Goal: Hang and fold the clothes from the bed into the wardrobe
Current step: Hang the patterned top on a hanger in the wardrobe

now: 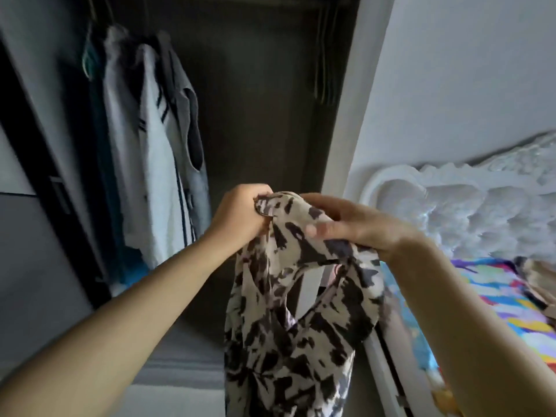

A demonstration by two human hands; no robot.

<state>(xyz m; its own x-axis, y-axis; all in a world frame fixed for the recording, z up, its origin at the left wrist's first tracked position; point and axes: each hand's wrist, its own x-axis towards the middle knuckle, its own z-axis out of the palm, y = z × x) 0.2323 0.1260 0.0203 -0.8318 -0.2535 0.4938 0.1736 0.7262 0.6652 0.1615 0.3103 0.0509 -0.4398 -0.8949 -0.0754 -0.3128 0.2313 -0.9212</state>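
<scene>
A cream garment with dark blotched print [301, 311] is held up in front of the open wardrobe [258, 100], its upper edge bunched between the two hands and the rest hanging down loosely towards the lower edge of the view. The left hand [237, 215] is curled into a tight grip on the fabric's top corner, the knuckles turned towards the wardrobe. The right hand [352, 227] is laid over the upper fold just beside it, the cloth being pinched between thumb and fingers, so both grips are closed on the garment. An opening in the cloth, a neckline or an armhole, is seen below the right hand. Inside the wardrobe, at the left, several hung clothes [156, 152] in white, grey and teal are seen on a rail, blurred; at the upper right a few bare hangers [326, 64] are suspended. To the right, the bed [511, 305] is covered with a brightly coloured sheet, and a white carved headboard [451, 206] stands against the wall.
</scene>
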